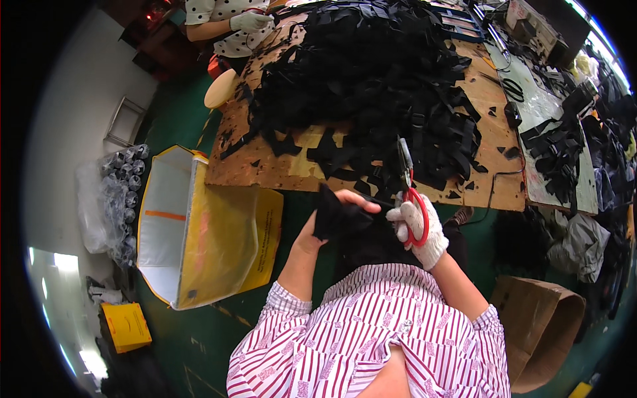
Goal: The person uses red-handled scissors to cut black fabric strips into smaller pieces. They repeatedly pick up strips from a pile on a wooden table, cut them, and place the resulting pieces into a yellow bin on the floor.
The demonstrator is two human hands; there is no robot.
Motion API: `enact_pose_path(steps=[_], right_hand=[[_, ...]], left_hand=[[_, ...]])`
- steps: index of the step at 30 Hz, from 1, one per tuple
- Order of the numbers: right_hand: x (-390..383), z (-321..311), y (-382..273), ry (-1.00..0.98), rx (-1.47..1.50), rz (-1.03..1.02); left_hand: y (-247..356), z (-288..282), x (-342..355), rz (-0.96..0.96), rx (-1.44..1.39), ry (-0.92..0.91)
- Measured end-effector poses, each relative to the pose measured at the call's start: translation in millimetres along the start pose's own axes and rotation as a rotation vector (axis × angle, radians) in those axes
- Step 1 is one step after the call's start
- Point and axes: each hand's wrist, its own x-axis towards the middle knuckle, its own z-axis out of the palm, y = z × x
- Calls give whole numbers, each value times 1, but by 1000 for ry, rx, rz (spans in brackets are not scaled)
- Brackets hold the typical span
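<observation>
Black folded fabric piece (330, 215) was in the bare left hand (309, 232), near the front edge of the brown wooden bench (245, 169); fingers gripped it. White-gloved right hand (434, 235) held red-handled metal scissors (407, 166), fingers wrapped about the handles, blades pointing benchward. Heap of black straps and fabric pieces (371, 66) lay beyond.

To my left, small dark lettering (264, 247) runs sideways along the outer wall of the big yellow, white-lined, wide-mouthed bag (222, 232), too tiny for me to read with certainty. The small yellow rectangular package (125, 330) nearby bears a faint mark, again illegible to me. My white shirt with purple-red stripes (371, 331) carries patches of dense print that I cannot make out as words
</observation>
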Motion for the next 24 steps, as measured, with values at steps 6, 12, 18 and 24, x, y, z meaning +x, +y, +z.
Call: enact_pose_path(steps=[6,12,18,24], right_hand=[[11,-5,10,44,15,-59],[11,-10,13,233,-218,-357],[5,-5,36,169,-402,-508],[-6,-21,27,74,-428,-307]], left_hand=[[-18,11,1,-237,-4,-251],[-25,19,-2,-116,143,54],[-40,38,4,-136,-52,283],[-40,34,7,-26,131,430]])
